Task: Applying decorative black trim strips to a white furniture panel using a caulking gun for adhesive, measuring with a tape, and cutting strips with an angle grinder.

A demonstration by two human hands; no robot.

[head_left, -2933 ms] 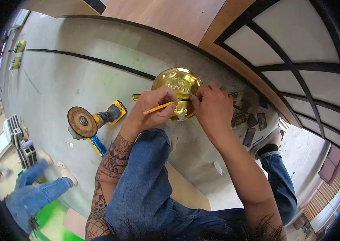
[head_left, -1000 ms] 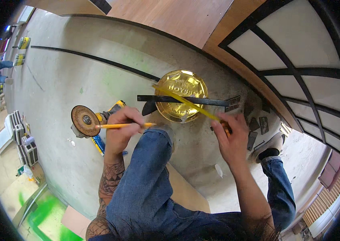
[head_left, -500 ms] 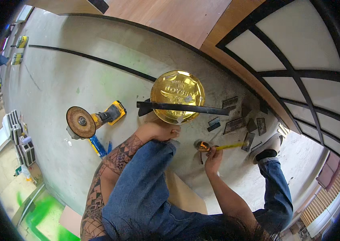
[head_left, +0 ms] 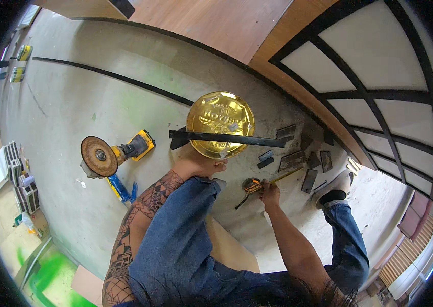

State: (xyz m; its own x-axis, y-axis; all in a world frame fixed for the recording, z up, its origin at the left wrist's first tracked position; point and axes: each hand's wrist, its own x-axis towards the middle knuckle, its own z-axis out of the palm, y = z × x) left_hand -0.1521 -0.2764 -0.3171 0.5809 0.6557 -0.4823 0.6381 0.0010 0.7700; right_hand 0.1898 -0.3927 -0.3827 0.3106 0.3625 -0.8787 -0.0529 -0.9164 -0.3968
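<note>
In my right hand [head_left: 269, 195] is a black and orange tape measure [head_left: 251, 185], held low over the floor. Its yellow blade [head_left: 287, 177] is pulled out towards several dark metal offcuts. My left hand [head_left: 198, 165] is closed beside the near edge of a can with a shiny gold lid [head_left: 221, 115]; whatever its curled fingers hold, if anything, is hidden. Across the lid lies a black metal bar [head_left: 242, 139], and a short black piece [head_left: 178, 139] sticks out at the bar's left end.
An angle grinder [head_left: 99, 156] with a worn disc rests on the floor at left, beside a blue tool [head_left: 119, 188]. A long black bar [head_left: 114, 77] runs from the can to the far left. Offcuts [head_left: 291, 161] lie right of the can. A black-framed panel [head_left: 365, 94] stands at right.
The tape measure has turned in my right hand, and its blade now slants more steeply away from me. My left hand stays beside the can. The whole view has shifted slightly.
</note>
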